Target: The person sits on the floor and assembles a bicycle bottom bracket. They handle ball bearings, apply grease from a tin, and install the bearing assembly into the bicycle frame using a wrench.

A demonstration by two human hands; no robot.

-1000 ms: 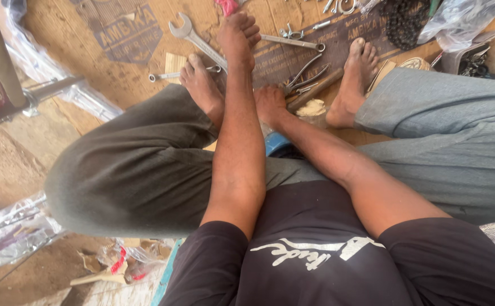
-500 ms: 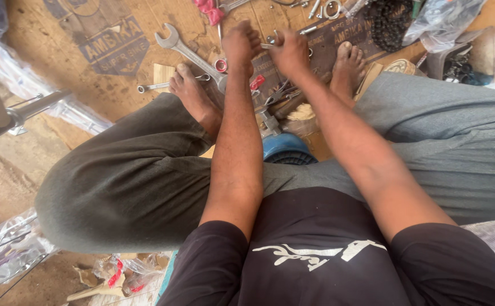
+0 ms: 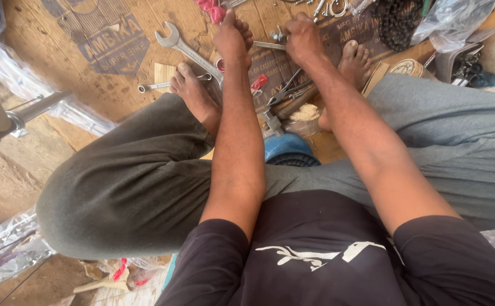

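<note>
Reaching out over the bent knees, both hands meet at a thin silver metal rod (image 3: 270, 45) lying on the brown cardboard sheet (image 3: 43, 62) on the floor.

The right hand (image 3: 303, 39) has its grip closed around one end of the rod. The left hand (image 3: 231, 35) rests by the other end; I cannot tell its grip. A long silver spanner (image 3: 186, 50) lies just beside the left hand, grey pliers (image 3: 288, 92) below, and a black chain (image 3: 396, 22) farther right.

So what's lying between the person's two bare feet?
In the head view, pliers and a small red-handled tool lie on the cardboard between the left foot and right foot.
</note>
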